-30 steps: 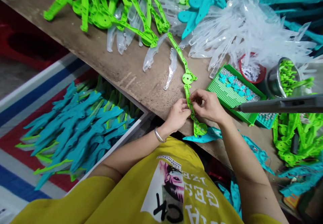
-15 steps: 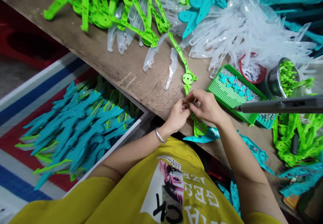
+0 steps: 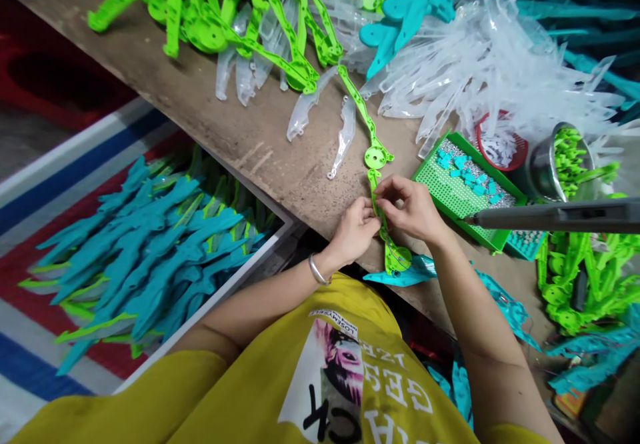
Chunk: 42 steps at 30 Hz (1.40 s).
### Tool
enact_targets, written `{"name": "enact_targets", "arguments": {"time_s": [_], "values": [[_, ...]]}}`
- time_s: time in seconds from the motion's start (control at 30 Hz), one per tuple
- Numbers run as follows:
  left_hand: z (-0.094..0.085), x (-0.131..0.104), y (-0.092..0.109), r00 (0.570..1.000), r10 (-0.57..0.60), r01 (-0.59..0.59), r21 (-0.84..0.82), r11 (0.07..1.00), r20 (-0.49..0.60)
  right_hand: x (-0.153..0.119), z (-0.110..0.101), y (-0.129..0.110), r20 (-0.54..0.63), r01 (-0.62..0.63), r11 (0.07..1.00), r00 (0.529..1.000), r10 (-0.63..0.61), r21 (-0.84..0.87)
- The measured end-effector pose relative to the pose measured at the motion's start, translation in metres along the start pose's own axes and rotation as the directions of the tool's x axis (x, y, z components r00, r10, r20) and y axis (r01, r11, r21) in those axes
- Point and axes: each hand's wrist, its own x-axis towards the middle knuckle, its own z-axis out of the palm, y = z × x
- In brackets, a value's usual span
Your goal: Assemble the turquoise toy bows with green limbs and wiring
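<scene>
Both hands are at a slim lime-green plastic part [image 3: 391, 259] near the table's front edge. My left hand [image 3: 356, 227] has its fingers closed on the part's narrow stem from the left. From the other side, my right hand [image 3: 411, 209] pinches thumb and fingers together at the same stem; whatever is between those fingertips is too small to make out. A thin dark wire runs over the part's rounded lower end. Beneath that end lies a teal plastic shell [image 3: 400, 277]. Just beyond my fingers, another green part with a round disc [image 3: 375, 157] lies on the tabletop.
A green basket [image 3: 435, 181] holds teal pieces and screws, with a red basket [image 3: 525, 154] and metal bowl [image 3: 545, 164] behind. A grey powered screwdriver [image 3: 550, 216] juts in from the right. Clear plastic blades [image 3: 480, 64] pile up behind. Teal assemblies [image 3: 150, 244] fill a left-hand box.
My right hand has shifted slightly up and to the right along the stem, uncovering more of the green part between my hands. My left hand stays nearly in place.
</scene>
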Motion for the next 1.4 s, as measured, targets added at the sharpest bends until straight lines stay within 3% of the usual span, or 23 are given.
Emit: {"name": "enact_targets", "arguments": {"time_s": [0.33, 0.7, 0.93, 1.07, 1.2, 1.4], "values": [[0.000, -0.001, 0.001, 1.000, 0.004, -0.004, 0.027, 1.000, -0.010, -0.001, -0.001, 0.001, -0.006, -0.018, 1.000, 1.000, 0.018, -0.019], [0.000, 0.000, 0.000, 1.000, 0.010, -0.010, 0.030, 1.000, -0.016, -0.002, -0.003, -0.013, 0.049, 0.063, 0.972, 0.997, -0.053, -0.228], [0.001, 0.000, 0.000, 1.000, 0.007, -0.006, 0.035, 0.999, -0.029, -0.010, 0.004, -0.011, -0.005, 0.063, 0.939, 0.998, -0.068, -0.338], [0.000, 0.000, 0.000, 1.000, 0.014, -0.013, 0.044, 0.999, -0.022, -0.013, 0.009, -0.006, -0.073, 0.078, 0.953, 0.992, -0.104, -0.293], [0.000, -0.001, 0.001, 1.000, 0.016, -0.016, 0.049, 0.999, -0.010, -0.014, 0.010, -0.005, -0.132, 0.024, 0.969, 0.990, -0.058, -0.246], [0.001, -0.002, 0.003, 1.000, 0.011, -0.010, 0.031, 0.999, -0.013, -0.015, 0.010, -0.010, -0.127, -0.040, 0.963, 0.992, 0.006, -0.268]]}}
